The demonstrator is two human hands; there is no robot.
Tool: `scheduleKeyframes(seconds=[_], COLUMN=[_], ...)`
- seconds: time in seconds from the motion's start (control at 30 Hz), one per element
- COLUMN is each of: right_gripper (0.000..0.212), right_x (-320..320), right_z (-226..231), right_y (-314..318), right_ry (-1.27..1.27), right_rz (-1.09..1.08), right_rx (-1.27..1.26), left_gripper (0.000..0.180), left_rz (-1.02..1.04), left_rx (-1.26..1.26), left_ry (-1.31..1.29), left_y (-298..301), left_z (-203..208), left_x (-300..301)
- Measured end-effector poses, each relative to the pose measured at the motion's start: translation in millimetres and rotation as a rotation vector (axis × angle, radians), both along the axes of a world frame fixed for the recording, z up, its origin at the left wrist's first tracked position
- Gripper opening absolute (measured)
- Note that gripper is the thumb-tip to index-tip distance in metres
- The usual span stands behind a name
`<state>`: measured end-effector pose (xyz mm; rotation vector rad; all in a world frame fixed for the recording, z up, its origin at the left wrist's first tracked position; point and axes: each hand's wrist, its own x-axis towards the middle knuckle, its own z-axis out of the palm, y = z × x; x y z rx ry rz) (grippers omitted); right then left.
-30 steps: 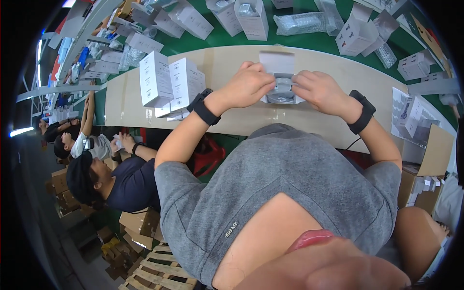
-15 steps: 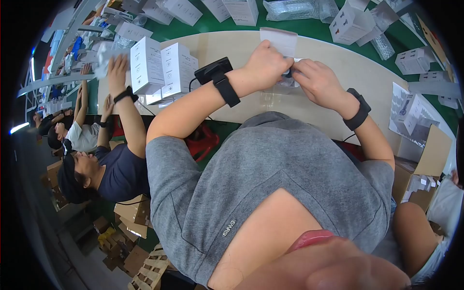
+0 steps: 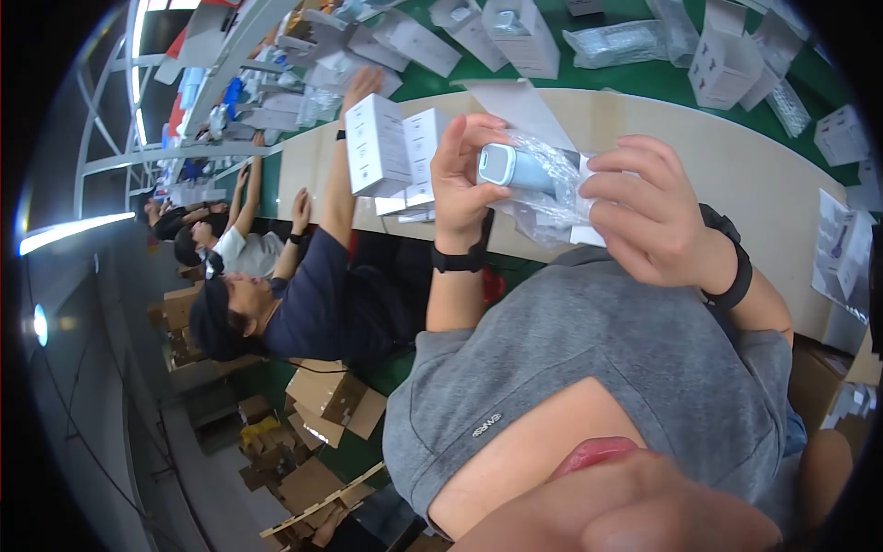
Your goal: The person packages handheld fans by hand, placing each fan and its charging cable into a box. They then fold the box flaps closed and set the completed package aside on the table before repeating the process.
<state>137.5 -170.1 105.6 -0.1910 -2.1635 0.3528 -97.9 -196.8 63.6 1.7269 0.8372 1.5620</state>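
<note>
A pale blue device [image 3: 524,173] with a rounded grey end lies on its side, partly out of a white carton [image 3: 587,235]. Clear bubble wrap [image 3: 543,223] surrounds much of it. The thumb and fingers of my left hand [image 3: 455,198] grip the device near its exposed end. My right hand [image 3: 658,216] is wrapped round the carton, which is tipped with its mouth toward my left hand. Beyond my hands, the carton's lid flap [image 3: 520,109] stands open. How much of the device is still inside the carton is hidden.
Closed white cartons [image 3: 379,147] stand left of my hands on the beige table [image 3: 717,175]. Across the green surface beyond are open cartons [image 3: 724,69] and bubble-wrap bundles [image 3: 616,44]. At the left sits a co-worker [image 3: 303,308], one arm reaching over the table.
My hands have lifted and tipped the carton, and the blue device has come into sight at its mouth. My left hand has shifted left onto the device. The view has swung left.
</note>
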Motion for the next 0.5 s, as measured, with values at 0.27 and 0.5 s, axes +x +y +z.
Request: scheduleKeyframes(seconds=[0.27,0.5], right_gripper=[0.017,0.026], right_x=[0,21], right_z=[10,11], right_y=[-18,-9], right_ry=[0.049,0.067], right_rz=[0.127,-0.038], right_rx=[-0.153,-0.211], left_gripper=[0.087,0.086], left_rz=[-0.060,0.002], left_rx=[0.026,-0.044], left_ry=[-0.361,-0.265], left_y=[-16,-7], left_z=[2,16], left_x=[16,39])
